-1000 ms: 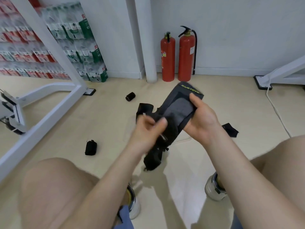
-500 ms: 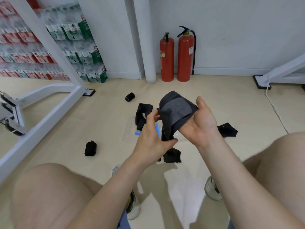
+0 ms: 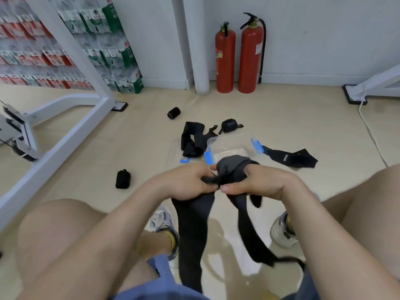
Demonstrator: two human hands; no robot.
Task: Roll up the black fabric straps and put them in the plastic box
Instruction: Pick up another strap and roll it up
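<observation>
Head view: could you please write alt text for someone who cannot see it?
The left hand and right hand grip a black fabric strap whose ends hang between the person's knees. On the floor beyond are a clear plastic box, loose straps, rolled straps and two fire extinguishers.

Matt cloth strap (image 3: 192,230) — clear plastic box (image 3: 229,145).

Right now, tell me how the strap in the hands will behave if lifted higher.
Probably floppy: both tails of the strap hang limp below the left hand and right hand. Likely light: pinching fingers alone carry it. The wound part on top looks loose, so it may unroll if released.
</observation>
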